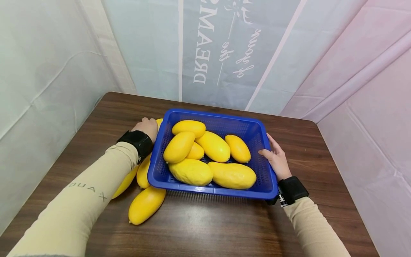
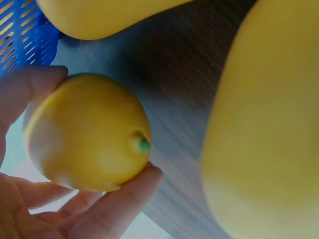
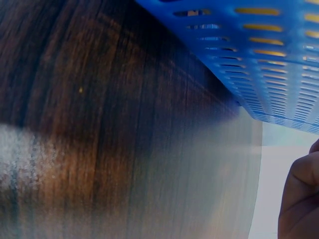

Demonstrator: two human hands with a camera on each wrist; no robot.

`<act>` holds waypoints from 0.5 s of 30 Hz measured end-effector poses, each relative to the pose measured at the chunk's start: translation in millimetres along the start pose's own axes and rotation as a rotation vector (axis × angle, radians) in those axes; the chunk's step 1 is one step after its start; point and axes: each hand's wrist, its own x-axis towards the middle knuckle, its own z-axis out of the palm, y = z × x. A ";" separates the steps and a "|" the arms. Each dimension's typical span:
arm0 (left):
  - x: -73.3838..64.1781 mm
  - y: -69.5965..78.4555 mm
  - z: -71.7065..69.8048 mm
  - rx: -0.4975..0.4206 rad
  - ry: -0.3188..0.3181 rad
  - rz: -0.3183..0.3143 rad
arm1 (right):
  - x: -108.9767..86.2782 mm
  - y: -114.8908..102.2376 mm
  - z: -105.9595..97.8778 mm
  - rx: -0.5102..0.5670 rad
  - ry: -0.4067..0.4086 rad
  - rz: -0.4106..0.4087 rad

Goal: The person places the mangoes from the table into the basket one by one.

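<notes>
A blue plastic basket [image 1: 212, 190] with slotted walls stands on the table, holding several yellow fruits, among them a smooth mango [image 1: 179, 146] and a bumpy, longer one [image 1: 191, 172]. Just outside its left wall, my left hand [image 1: 146, 127] grips another yellow mango [image 2: 92, 132] between thumb and fingers; its green stem nub shows in the left wrist view. The basket's right rim is in my right hand [image 1: 277, 159], thumb on the inner side and fingers outside. The right wrist view catches only part of that hand, beside the slotted wall.
Left of the basket, more yellow fruits lie on the brown wooden table [image 1: 199, 228]: one in front [image 1: 147, 206], one against the basket [image 1: 143, 175] and one partly under the left forearm [image 1: 125, 184]. A printed curtain [image 1: 154, 53] hangs behind the table, with pale sheets on both sides.
</notes>
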 end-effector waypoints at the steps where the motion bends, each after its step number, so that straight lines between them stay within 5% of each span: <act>1: 0.5 0.0 0.1 0.005 0.008 -0.005 | 0.0 0.0 0.0 0.002 0.001 0.000; 15: -11.0 1.8 -11.3 -0.069 0.124 -0.091 | -0.8 0.8 0.0 0.008 -0.003 -0.012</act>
